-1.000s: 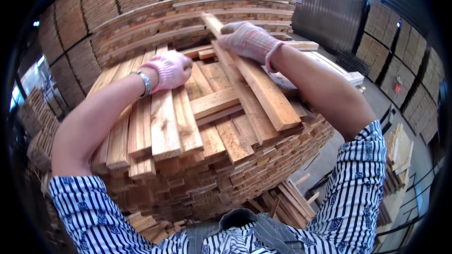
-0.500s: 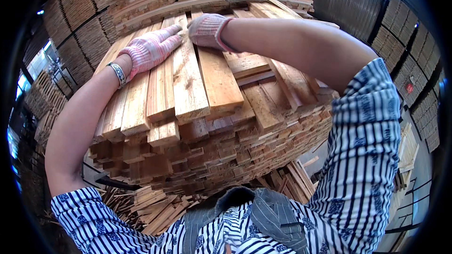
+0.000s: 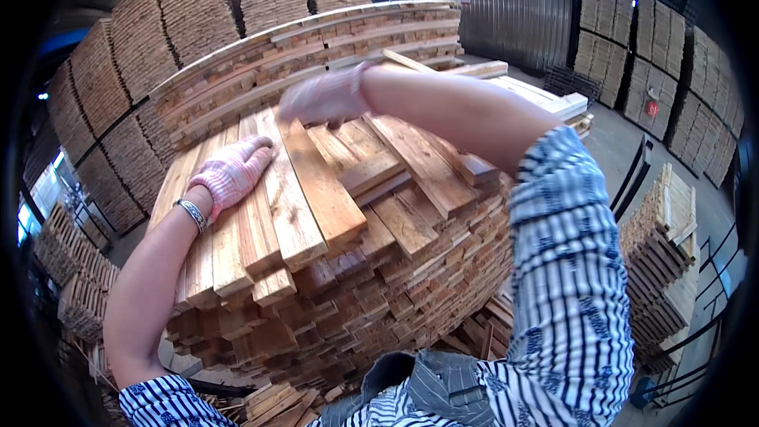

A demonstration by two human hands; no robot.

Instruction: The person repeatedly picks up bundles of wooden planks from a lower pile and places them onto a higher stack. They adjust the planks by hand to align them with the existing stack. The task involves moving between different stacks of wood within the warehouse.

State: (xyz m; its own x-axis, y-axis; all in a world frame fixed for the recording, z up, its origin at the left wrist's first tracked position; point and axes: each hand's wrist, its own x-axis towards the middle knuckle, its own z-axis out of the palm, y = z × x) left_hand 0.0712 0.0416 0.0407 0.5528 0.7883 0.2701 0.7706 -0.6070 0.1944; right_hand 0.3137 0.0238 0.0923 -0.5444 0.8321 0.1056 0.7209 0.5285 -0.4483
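Observation:
My left hand (image 3: 237, 168), in a pink-and-white knitted glove, lies on the boards with its fingers stretched out. Beneath and beside it runs a row of long, pale wooden boards (image 3: 288, 209), laid side by side and pointing toward me. My right hand (image 3: 324, 97), gloved alike, is smeared by motion over the far end of a thick board (image 3: 326, 198) just right of that row. Its fingers cannot be made out, nor whether they touch the wood. These boards top a large stack of lumber (image 3: 379, 300) whose cut ends face me unevenly.
Right of the row, looser boards (image 3: 403, 221) lie at different heights. A long lumber stack (image 3: 316, 51) rises behind. Tall board piles (image 3: 194, 16) line the far left, more bundles (image 3: 648, 95) the far right. A smaller stack (image 3: 660, 245) and scrap wood (image 3: 277, 405) lie nearer.
My view has tilted up, showing more of the hall. My right hand has gone from lying at the thick board's far end to a fast blur. My left hand remains on the boards.

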